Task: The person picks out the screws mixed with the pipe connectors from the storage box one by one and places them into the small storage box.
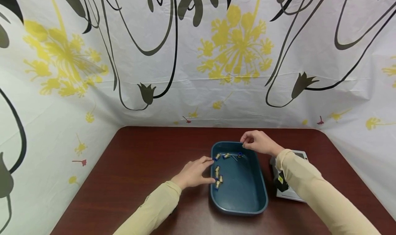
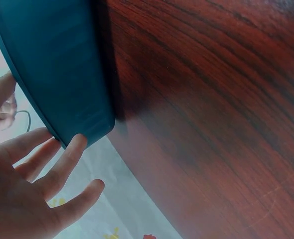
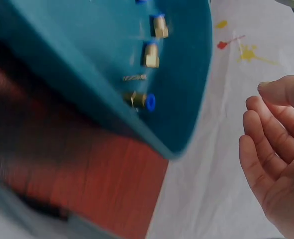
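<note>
A blue-green plastic tray (image 1: pixel 244 190) stands on the table. Brass fittings with blue collars lie inside it, several along the left wall, such as one fitting (image 1: pixel 217 185), and others at the far end. Between these lies a thin ridged metal piece (image 3: pixel 134 77), perhaps a screw or spring. My left hand (image 1: pixel 195 173) is at the tray's left side, fingers spread, fingertips at the rim. Over the far right corner is my right hand (image 1: pixel 258 142), its fingers loosely bent and the thumb near them. In the right wrist view nothing shows between those fingers.
Right of the tray, partly behind the right sleeve, lies a flat light-grey object (image 1: pixel 292 193) with a black item (image 1: pixel 279 183) on it. The dark red wooden table (image 1: pixel 148 166) ends at a patterned white cloth (image 1: pixel 185 66) hanging behind.
</note>
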{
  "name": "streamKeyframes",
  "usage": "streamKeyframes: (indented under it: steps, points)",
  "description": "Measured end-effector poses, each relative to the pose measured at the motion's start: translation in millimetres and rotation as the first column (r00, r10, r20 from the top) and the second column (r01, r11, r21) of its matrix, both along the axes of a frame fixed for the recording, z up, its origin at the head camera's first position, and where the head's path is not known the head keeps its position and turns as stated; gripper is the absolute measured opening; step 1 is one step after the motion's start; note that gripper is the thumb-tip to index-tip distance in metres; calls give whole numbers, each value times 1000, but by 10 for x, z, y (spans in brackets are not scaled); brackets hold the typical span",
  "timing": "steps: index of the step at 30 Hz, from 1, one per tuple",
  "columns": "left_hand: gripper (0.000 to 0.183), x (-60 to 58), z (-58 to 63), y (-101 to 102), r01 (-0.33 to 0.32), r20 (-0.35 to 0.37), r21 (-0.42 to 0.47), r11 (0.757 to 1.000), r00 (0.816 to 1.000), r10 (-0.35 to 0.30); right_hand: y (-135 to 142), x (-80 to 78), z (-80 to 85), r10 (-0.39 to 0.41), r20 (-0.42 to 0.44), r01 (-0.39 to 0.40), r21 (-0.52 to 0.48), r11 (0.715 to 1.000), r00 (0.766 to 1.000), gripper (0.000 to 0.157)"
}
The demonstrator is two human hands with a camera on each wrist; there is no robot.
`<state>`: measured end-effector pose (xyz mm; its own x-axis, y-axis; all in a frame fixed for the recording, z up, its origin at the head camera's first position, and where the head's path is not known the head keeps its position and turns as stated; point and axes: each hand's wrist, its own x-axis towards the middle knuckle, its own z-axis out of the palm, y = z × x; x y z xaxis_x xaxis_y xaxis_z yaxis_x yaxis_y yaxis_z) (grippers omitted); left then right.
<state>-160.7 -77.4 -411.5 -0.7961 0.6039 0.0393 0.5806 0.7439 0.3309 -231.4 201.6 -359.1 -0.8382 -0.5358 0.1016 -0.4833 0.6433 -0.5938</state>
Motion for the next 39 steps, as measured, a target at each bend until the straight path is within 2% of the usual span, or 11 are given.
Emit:
streamKeyframes:
  steps: [11, 15, 26, 33, 39]
  points:
    - [66, -16, -1, 3, -3, 25, 12, 1000, 1000, 3, -302, -29, -301, -3, 96, 9, -62, 998, 995, 9]
    - [66, -7, 9, 7, -6, 27, 13, 1000, 1000, 6, -357, -41, -410, -34, 114, 41, -61, 997, 993, 11]
    - [66, -2, 12, -1, -1, 21, 15, 1000, 1000, 0, -403, -65, -630, -128, 91, 129, -7, 992, 988, 6]
    - [66, -2, 14, 1, -5, 31, 13, 1000, 1000, 5, -418, -57, -677, -187, 83, 183, 54, 982, 979, 6]
    - [66, 0, 25, -2, -15, 44, 10, 1000, 999, 15, -448, -55, -672, -230, 32, 226, 109, 968, 973, 7]
